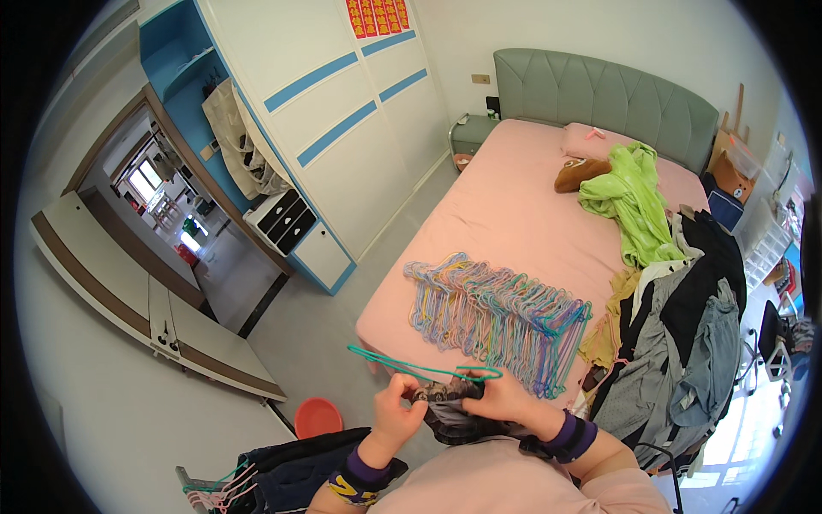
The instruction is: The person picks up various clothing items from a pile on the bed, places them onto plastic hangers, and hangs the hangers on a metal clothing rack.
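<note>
In front of my torso, my left hand [398, 411] pinches one side of a dark garment's patterned waistband. The garment [456, 417] is grey and black and hangs down in folds against my pink shirt. My right hand [504, 398] grips the opposite side of the same garment. Just above both hands lies a green hanger [411, 368], pointing left, with its right end at my right fingers. Whether those fingers also hold the hanger is hidden. Beyond it, a dense row of multicoloured hangers [494, 308] rests on the bed.
A pink-sheeted bed [449, 212] stands ahead. Clothes [668, 334] are heaped on the right, below a green fleece garment [632, 199]. Dark trousers [289, 472] hang on a rack [192, 485] at lower left, near a red basin [318, 417]. A wardrobe [334, 77] and open doorway are to the left.
</note>
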{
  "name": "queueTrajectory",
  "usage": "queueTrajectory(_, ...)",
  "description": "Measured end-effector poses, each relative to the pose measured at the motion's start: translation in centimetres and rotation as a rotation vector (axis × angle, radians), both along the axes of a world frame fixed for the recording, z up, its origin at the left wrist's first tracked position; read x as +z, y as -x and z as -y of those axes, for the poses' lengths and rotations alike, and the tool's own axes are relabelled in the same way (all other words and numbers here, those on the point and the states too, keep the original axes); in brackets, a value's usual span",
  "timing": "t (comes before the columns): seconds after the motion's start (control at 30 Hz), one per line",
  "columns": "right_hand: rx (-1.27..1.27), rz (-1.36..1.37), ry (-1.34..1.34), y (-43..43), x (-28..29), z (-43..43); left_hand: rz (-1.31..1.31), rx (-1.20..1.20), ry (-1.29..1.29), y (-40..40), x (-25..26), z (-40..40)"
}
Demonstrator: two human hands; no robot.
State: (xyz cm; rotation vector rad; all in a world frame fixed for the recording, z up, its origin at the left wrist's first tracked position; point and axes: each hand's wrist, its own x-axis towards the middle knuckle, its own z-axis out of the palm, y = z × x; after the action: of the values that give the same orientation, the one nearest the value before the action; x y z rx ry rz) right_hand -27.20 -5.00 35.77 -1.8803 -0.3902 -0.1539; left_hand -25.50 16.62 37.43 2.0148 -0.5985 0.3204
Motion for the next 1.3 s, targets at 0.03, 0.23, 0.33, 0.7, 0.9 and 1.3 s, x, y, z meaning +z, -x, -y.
queueTrajectory(0.03, -0.054, 0.038, 0.014, -0.1, -0.4, 0.2, -0.022, -0.006, 0.031, 0.3, 0.8, 0.2)
queueTrajectory(0.23, -0.279, 0.038, 0.138, -1.2, -4.0, 2.9, 0.047, 0.042, 0.138, 0.3, 5.6, 1.1)
queueTrajectory(0.33, -0.35, -0.042, 0.163, -1.3, -6.1, 4.7, 0.043, 0.091, 0.16, -0.9, 7.1, 0.7)
queueTrajectory(0.7, -0.351, -0.245, 0.088, -1.1, -6.7, 8.4, -0.12, 0.08, 0.323, -2.7, 8.0, 1.0)
queueTrajectory(0.9, -0.304, -0.295, -0.374, -1.2, -4.2, 11.0, -0.156, 0.062, 0.297, -3.6, 8.1, 2.0)
queueTrajectory(1.3, 0.032, 0.036, -1.245, 2.8, 6.4, 4.0, -0.167, 0.019, 0.398, -4.3, 6.9, 4.1)
